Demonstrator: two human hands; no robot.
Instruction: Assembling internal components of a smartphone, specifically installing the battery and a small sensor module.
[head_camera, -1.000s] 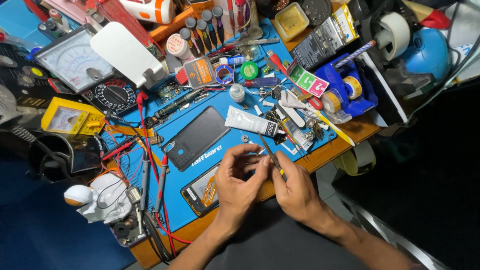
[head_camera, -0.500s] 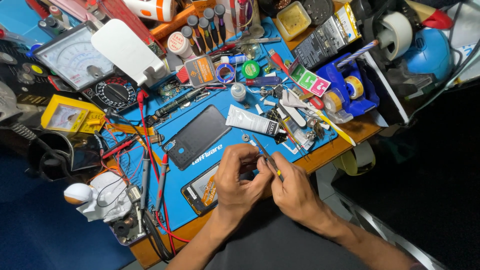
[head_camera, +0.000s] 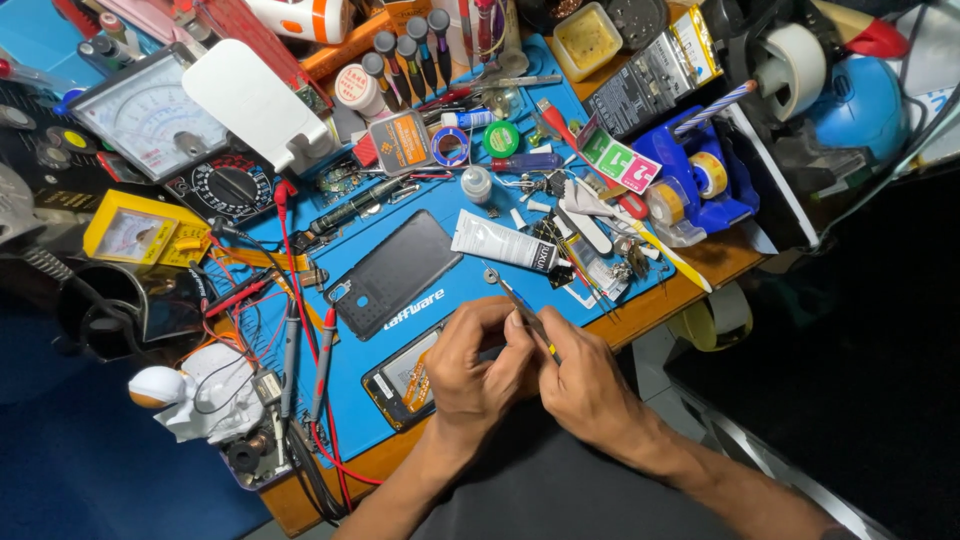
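**Both hands meet over the opened phone**

Your left hand (head_camera: 478, 368) and right hand (head_camera: 585, 385) sit close together at the 6 o'clock edge of the blue work mat (head_camera: 470, 285), fingertips touching over the opened phone (head_camera: 408, 380). Your right hand pinches a thin pair of tweezers (head_camera: 528, 318), its tip pointing toward 11 o'clock. Your left hand is curled, fingers bent onto the phone's upper end; whether it grips anything small, you cannot tell from here. The phone lies flat on the mat, just at 9 o'clock of your left hand, partly hidden beneath it.

The dark back cover (head_camera: 395, 272) lies at 11 o'clock of your hands, apart from the phone. A white glue tube (head_camera: 503, 243) rests at 12 o'clock. Red probe leads (head_camera: 325, 350) trail at 9 o'clock across the table (head_camera: 690, 275).
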